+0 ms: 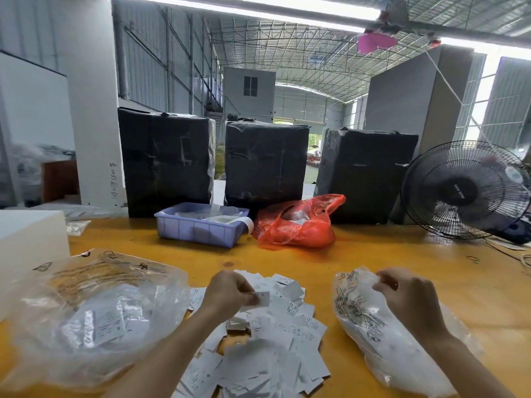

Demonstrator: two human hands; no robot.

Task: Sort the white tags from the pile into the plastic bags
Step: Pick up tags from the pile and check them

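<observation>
A pile of white tags [275,340] lies on the yellow table [316,259] in front of me. My left hand [227,291] hovers over the pile and pinches one white tag [263,298] between thumb and fingers. A large clear plastic bag [94,317] with tags inside lies to the left of the pile. A second clear plastic bag [373,326] holding tags lies to the right. My right hand [408,300] grips the upper edge of that right bag with curled fingers.
A purple plastic bin [198,228] and a red plastic bag [298,222] sit at the back of the table. Three black-wrapped boxes [264,162] stand behind them. A black fan [465,191] stands at the right, a white block [31,239] at the left.
</observation>
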